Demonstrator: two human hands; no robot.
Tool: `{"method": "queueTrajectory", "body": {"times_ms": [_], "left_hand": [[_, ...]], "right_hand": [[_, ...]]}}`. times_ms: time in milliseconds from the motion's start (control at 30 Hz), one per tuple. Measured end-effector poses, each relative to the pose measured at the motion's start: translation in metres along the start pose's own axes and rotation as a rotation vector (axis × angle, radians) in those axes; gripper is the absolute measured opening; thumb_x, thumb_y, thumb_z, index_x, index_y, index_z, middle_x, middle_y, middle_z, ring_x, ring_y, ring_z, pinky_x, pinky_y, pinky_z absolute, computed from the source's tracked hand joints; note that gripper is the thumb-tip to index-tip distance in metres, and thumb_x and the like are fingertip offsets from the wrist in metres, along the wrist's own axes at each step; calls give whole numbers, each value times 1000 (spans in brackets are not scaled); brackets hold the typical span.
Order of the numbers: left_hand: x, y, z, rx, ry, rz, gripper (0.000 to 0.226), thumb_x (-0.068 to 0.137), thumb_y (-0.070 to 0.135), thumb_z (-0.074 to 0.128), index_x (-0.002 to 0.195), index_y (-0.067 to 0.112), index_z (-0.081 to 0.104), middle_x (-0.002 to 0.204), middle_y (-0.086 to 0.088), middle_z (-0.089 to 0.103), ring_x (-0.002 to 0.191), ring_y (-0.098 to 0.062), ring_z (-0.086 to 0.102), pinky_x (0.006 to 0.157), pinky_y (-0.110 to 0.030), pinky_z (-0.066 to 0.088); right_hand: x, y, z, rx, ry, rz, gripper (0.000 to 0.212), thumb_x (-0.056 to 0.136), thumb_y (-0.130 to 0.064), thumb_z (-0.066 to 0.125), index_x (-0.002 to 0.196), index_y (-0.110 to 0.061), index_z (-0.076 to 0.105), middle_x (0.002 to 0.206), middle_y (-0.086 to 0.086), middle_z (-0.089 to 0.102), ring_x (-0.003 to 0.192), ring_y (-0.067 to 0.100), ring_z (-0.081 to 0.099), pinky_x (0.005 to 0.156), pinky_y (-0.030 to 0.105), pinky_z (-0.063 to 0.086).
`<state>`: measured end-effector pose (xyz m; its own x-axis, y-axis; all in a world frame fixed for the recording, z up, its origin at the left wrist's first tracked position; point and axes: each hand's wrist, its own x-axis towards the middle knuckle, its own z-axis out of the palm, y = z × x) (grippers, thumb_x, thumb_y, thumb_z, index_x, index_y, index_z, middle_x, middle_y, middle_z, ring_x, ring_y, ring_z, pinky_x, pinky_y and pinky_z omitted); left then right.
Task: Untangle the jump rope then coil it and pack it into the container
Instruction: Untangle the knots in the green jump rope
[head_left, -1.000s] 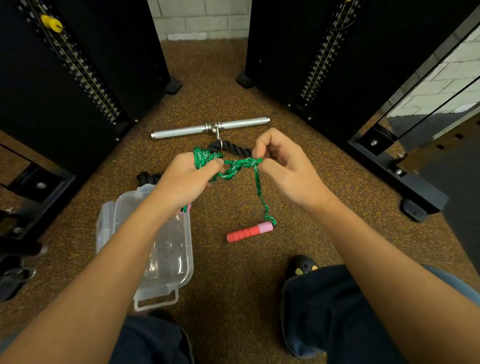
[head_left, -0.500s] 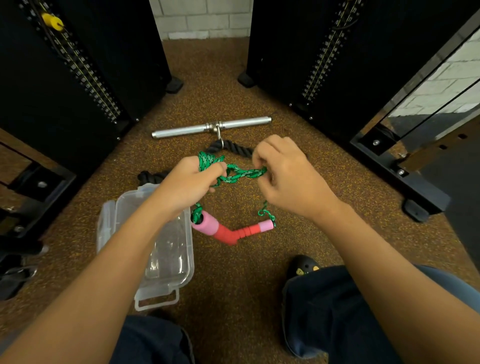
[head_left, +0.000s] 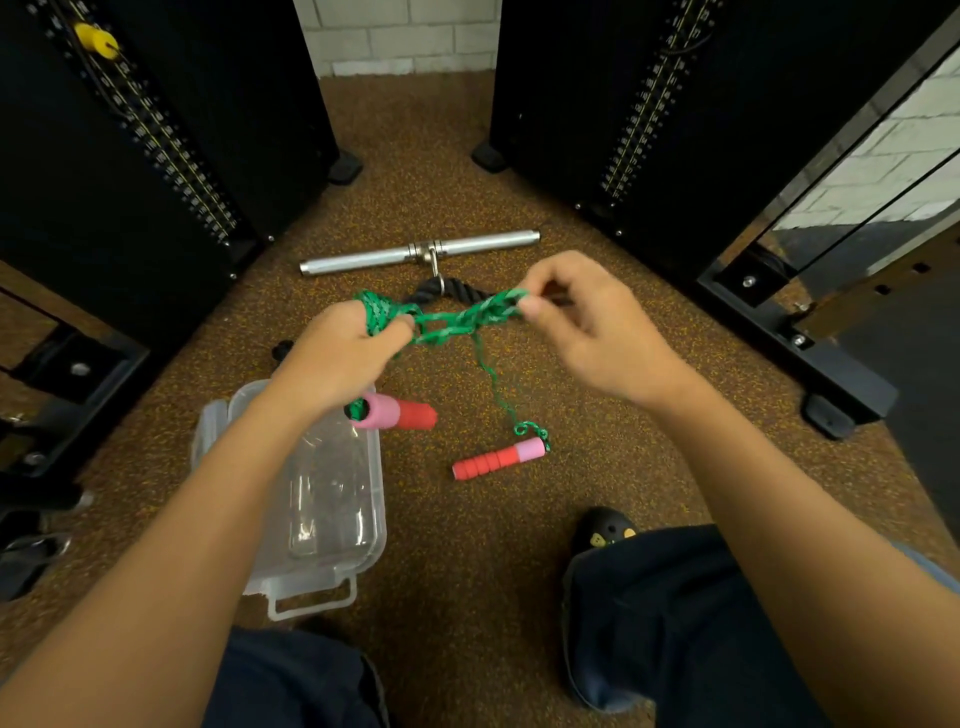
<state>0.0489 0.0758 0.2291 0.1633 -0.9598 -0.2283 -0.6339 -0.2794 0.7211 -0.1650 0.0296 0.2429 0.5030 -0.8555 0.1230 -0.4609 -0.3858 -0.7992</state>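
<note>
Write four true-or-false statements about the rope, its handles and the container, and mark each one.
1. The left hand and the right hand both hold the green rope. True.
2. The rope is coiled inside the clear container. False: it is stretched, tangled, between the hands.
3. One pink-and-red handle lies on the floor. True.
4. The right hand holds the metal bar. False: the bar lies on the floor beyond the hands.
</note>
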Motion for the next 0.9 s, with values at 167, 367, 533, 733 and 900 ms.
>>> {"method": "queueTrajectory", "body": {"times_ms": [167,367,533,733,900], "left_hand": [[0,1,0,135,86,9,36,92,33,49,66,8,44,58,-9,41,51,-20,37,48,-28,25],[-1,4,-1,203,164,3,40,93,35,48,65,6,44,54,-5,35,48,-17,30,45,-29,20],[0,3,0,78,137,19,49,91,37,52,78,-10,60,55,-11,39,49,-22,36,44,-27,25],[-4,12,7,-175,-55,92,40,83,49,56,74,12,67,69,-21,64,61,-29,56,63,-44,47],[-12,24,7,-445,-253,31,45,90,31,53,46,23,48,38,10,33,38,-4,29,58,-32,30]], "right_hand": [[6,-7,-8,961,273,491,19,98,-5,36,82,-13,43,72,2,53,68,14,59,73,29,54],[4,9,-10,160,367,697,7,94,-11,41,90,-16,44,71,-4,46,55,8,44,41,15,36],[-5,19,1,-549,87,527,25,93,-23,48,115,-10,49,114,15,54,103,32,53,85,44,47],[-2,-8,23,-294,22,7,32,90,-34,54,115,-16,59,112,0,56,107,12,49,97,29,39],[-8,-14,40,-125,10,6,48,77,-44,68,115,-15,58,101,-5,59,95,8,51,83,14,40]]}}
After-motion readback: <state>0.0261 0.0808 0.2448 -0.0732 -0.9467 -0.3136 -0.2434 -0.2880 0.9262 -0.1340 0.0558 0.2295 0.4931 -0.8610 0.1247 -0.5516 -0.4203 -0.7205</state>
